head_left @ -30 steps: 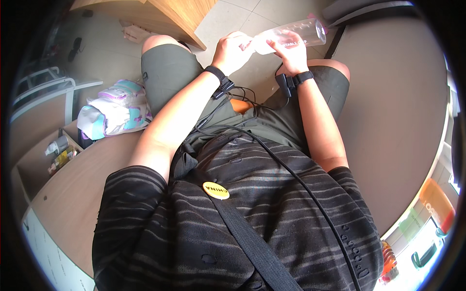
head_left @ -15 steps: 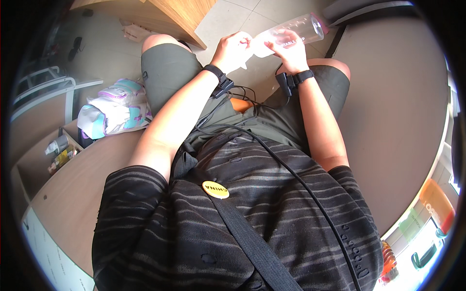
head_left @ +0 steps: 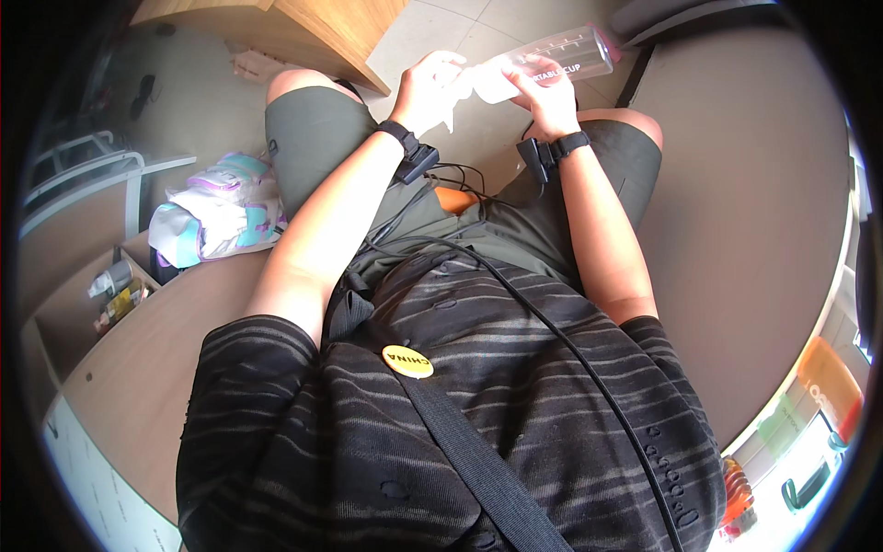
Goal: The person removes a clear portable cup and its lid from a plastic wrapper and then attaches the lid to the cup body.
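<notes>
Above my knees, my right hand [head_left: 550,103] is wrapped round a clear plastic bottle [head_left: 589,57] with printed marks on its side. The bottle lies tilted, its base toward the upper right and its other end toward my left hand [head_left: 425,96]. My left hand is at that end, fingers bent together on a thin white piece [head_left: 449,120], perhaps tissue, whose pointed tip hangs below them. Bright light washes out the fingertips and the bottle's near end, so I cannot tell whether they touch. Black straps with small boxes sit on both wrists.
Black cables [head_left: 460,175] run across my lap. A white, purple and turquoise bag [head_left: 221,212] lies to the left, beside an open compartment [head_left: 120,285] with small items. A wooden cabinet [head_left: 313,37] stands ahead; a brown padded surface [head_left: 745,202] is at right.
The bottle has turned in my right hand, so more of its print shows. My left hand has shifted slightly left with the white piece.
</notes>
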`<state>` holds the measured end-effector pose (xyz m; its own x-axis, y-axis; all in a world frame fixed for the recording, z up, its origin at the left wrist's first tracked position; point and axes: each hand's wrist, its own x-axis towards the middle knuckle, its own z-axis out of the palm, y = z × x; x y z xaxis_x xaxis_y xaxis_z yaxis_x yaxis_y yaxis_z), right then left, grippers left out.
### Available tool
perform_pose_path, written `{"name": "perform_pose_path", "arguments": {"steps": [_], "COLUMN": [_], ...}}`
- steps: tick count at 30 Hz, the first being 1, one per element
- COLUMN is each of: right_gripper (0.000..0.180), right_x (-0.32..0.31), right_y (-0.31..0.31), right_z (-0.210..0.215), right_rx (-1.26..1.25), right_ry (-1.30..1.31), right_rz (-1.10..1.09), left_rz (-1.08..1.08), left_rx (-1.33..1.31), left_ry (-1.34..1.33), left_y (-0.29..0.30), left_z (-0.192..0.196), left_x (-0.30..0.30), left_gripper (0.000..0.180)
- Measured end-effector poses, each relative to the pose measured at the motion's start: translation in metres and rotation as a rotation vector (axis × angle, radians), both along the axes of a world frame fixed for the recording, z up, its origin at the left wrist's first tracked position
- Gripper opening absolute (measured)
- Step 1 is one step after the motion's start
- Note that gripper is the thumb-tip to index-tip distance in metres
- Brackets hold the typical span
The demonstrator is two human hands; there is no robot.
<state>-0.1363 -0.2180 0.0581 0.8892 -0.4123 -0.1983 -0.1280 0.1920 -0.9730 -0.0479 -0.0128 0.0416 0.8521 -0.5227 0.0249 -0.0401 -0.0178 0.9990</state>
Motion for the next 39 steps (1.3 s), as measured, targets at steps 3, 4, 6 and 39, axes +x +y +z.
{"name": "perform_pose_path", "arguments": {"steps": [3, 4, 6, 39], "right_gripper": [0.068, 0.069, 0.071, 0.062], "right_x": [0.002, 0.002, 0.003, 0.0], "right_y": [-0.002, -0.004, -0.005, -0.002], "right_z": [0.004, 0.003, 0.001, 0.006], "right_rx": [0.104, 0.119, 0.121, 0.109], "right_ry": [0.039, 0.05, 0.064, 0.207], "right_rz": [-0.023, -0.015, -0.027, 0.01], "left_rz": [-0.002, -0.005, -0.028, -0.124], "left_rx": [0.013, 0.013, -0.074, 0.047], "left_ry": [0.082, 0.081, 0.131, -0.252], "left_y": [-0.001, -0.002, -0.004, 0.001], "left_z": [-0.004, -0.005, -0.006, -0.007], "left_x": [0.002, 0.002, 0.002, 0.009], "left_gripper": [0.029, 0.029, 0.031, 0.009]}}
